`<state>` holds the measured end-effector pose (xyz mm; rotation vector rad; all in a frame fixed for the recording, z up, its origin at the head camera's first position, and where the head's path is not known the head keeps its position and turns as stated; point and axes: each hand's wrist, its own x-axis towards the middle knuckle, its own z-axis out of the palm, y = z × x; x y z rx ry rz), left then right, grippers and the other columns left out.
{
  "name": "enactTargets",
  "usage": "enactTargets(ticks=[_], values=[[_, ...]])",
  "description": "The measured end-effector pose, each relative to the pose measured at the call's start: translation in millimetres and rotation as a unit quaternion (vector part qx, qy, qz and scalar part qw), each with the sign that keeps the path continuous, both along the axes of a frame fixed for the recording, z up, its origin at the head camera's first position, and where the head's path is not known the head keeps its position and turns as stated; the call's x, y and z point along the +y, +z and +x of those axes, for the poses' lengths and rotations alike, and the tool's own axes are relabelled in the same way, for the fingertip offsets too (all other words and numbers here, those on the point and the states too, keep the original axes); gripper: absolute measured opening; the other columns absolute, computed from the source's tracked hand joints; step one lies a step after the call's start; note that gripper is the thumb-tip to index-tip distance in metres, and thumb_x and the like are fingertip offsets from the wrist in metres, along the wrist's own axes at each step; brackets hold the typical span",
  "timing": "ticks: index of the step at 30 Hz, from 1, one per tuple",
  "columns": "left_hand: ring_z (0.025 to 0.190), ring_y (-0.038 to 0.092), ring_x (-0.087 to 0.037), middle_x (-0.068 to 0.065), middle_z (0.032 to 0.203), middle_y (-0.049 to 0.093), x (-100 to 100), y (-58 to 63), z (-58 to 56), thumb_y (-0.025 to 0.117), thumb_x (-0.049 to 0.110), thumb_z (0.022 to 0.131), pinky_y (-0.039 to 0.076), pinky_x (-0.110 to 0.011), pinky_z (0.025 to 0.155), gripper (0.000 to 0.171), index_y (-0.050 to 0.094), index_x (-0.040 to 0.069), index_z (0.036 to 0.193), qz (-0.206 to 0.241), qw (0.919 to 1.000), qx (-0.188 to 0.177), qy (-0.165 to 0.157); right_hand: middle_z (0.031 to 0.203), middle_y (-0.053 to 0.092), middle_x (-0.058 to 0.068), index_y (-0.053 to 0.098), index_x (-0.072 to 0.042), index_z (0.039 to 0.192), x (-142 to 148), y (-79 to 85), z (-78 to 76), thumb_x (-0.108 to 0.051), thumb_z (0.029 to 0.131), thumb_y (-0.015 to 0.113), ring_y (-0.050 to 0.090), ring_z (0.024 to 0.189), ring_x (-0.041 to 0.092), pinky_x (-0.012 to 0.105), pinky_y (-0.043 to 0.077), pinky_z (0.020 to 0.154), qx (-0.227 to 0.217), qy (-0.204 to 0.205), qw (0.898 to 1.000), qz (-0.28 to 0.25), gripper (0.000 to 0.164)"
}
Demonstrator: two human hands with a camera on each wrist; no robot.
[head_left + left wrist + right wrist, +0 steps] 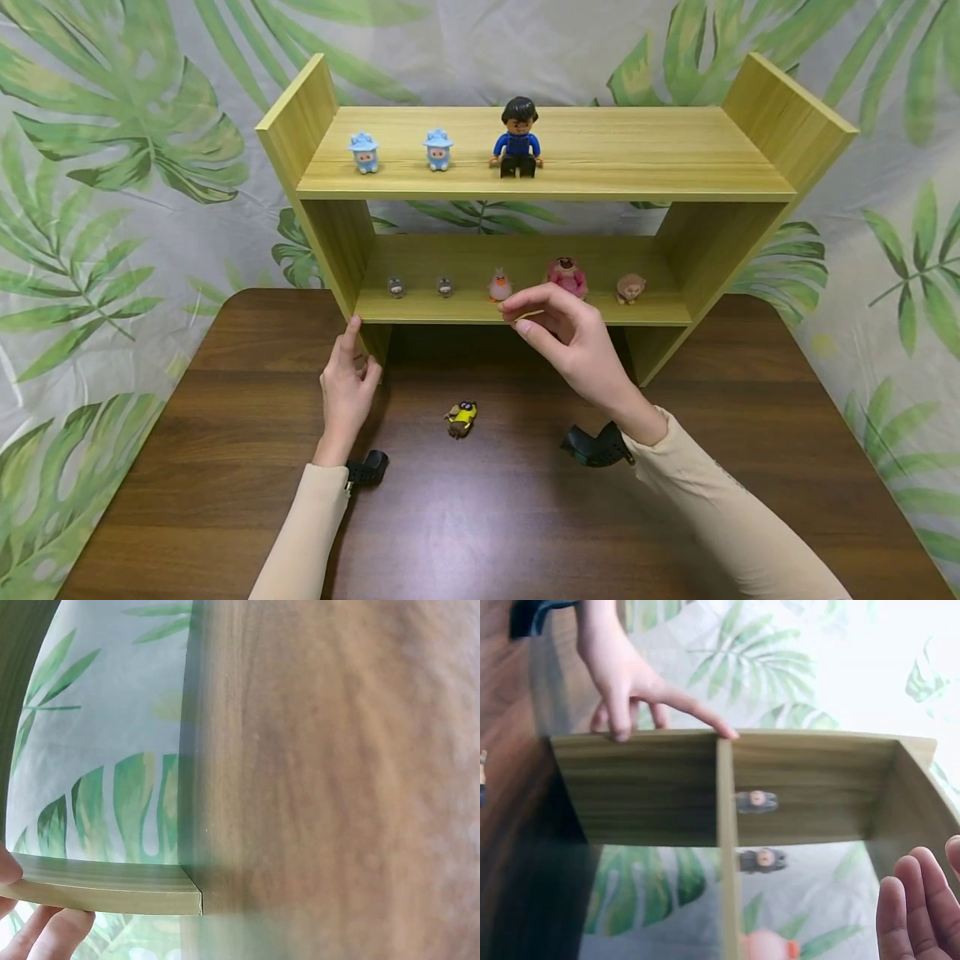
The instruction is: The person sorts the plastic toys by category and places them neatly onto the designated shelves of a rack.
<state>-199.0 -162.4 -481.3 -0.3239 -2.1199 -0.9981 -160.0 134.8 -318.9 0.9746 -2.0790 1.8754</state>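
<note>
A pale wooden two-tier shelf (525,320) stands on the dark table. My left hand (348,400) pinches the shelf's left side panel (112,896), thumb on one face and fingers on the other; its index fingertip touches the corner of the lower board. My right hand (566,333) is in front of the lower board, fingers curved and thumb apart, with nothing seen between them. Just beyond its fingertips sits a pinkish-white duck figurine (499,286). Behind the hand is a pink bear figurine (566,275), partly covered. To the right stands a beige figurine (631,288).
Two small grey figurines (395,287) stand at the lower board's left. Above are two blue-hatted figurines (364,153) and a black-haired toy person (518,137) in blue. A yellow-and-brown figurine (461,418) lies on the table (487,517) between my forearms.
</note>
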Motion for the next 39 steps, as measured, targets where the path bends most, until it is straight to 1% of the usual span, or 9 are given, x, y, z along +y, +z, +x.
enactTargets(ticks=[4,9,15,18,25,28,32,35,39], values=[[0.069,0.053,-0.031,-0.016,0.092,0.051,0.0,0.5,0.2,0.053,-0.014,0.081,0.048,-0.039,0.051,0.092,0.025,0.042,0.149,0.001,1.0,0.003,0.0,0.108,0.062,0.019,0.061,0.006,0.11,-2.6,-13.0,0.6,0.008,0.091,0.056,0.059,0.101,0.025,0.035,0.049,0.088,-0.011,0.008,1.0,0.019,0.02],[0.071,0.056,-0.028,-0.016,0.093,0.052,-0.3,0.4,0.1,0.054,-0.016,0.079,0.05,-0.04,0.051,0.095,0.025,0.042,0.149,0.0,1.0,0.009,0.002,0.11,0.062,0.017,0.062,0.004,0.11,-6.4,-32.1,-0.1,0.007,0.091,0.056,0.059,0.101,0.024,0.034,0.049,0.086,-0.017,0.011,0.999,0.041,0.02],[0.07,0.055,-0.028,-0.016,0.093,0.052,-0.2,0.4,1.2,0.054,-0.017,0.079,0.05,-0.04,0.052,0.095,0.026,0.041,0.149,0.001,1.0,0.003,0.004,0.108,0.064,0.014,0.064,0.001,0.108,-11.5,-57.0,-0.9,0.004,0.091,0.059,0.06,0.099,0.024,0.034,0.051,0.084,-0.034,0.004,0.997,0.064,0.018],[0.069,0.055,-0.029,-0.017,0.093,0.051,0.2,0.8,1.6,0.053,-0.015,0.079,0.049,-0.04,0.052,0.094,0.026,0.041,0.149,0.004,1.0,-0.001,0.004,0.108,0.064,0.01,0.064,-0.001,0.109,-13.2,-68.5,-1.1,0.001,0.092,0.059,0.06,0.1,0.022,0.033,0.051,0.083,-0.049,-0.003,0.996,0.077,0.018],[0.068,0.054,-0.03,-0.017,0.093,0.052,1.0,1.7,1.5,0.053,-0.016,0.079,0.051,-0.042,0.053,0.095,0.026,0.043,0.149,0.005,1.0,0.004,0.002,0.105,0.064,0.017,0.062,0.007,0.105,-19.9,-60.1,10.9,0.008,0.089,0.058,0.059,0.098,0.033,0.044,0.05,0.082,-0.095,-0.021,0.988,0.116,0.017],[0.068,0.054,-0.03,-0.017,0.093,0.052,0.6,0.7,0.9,0.053,-0.017,0.078,0.051,-0.043,0.053,0.097,0.025,0.043,0.148,0.005,1.0,0.006,0.002,0.105,0.064,0.016,0.063,0.007,0.105,-19.3,-79.8,4.6,0.009,0.088,0.059,0.06,0.097,0.033,0.044,0.051,0.081,-0.095,-0.027,0.987,0.127,0.018],[0.068,0.055,-0.029,-0.017,0.093,0.052,0.4,0.3,0.5,0.053,-0.016,0.079,0.051,-0.043,0.053,0.096,0.025,0.044,0.149,0.003,1.0,0.004,0.001,0.104,0.065,0.014,0.064,0.003,0.107,-17.8,-109.7,-4.5,0.008,0.088,0.06,0.062,0.094,0.028,0.043,0.052,0.079,-0.1,-0.031,0.984,0.143,0.02],[0.07,0.056,-0.029,-0.017,0.094,0.052,0.6,0.9,0.9,0.053,-0.015,0.08,0.052,-0.043,0.054,0.094,0.025,0.043,0.149,0.004,1.0,0.002,0.0,0.105,0.065,0.015,0.064,0.0,0.108,-17.6,-119.1,-5.4,0.005,0.088,0.061,0.062,0.093,0.024,0.04,0.052,0.079,-0.109,-0.027,0.982,0.154,0.021],[0.07,0.057,-0.028,-0.017,0.094,0.053,0.6,1.6,1.3,0.053,-0.014,0.08,0.052,-0.043,0.054,0.092,0.025,0.041,0.149,0.006,1.0,0.001,-0.003,0.108,0.064,0.017,0.064,-0.001,0.11,-19.3,-126.3,-4.7,0.003,0.088,0.061,0.062,0.093,0.022,0.037,0.052,0.079,-0.112,-0.017,0.979,0.169,0.022]])
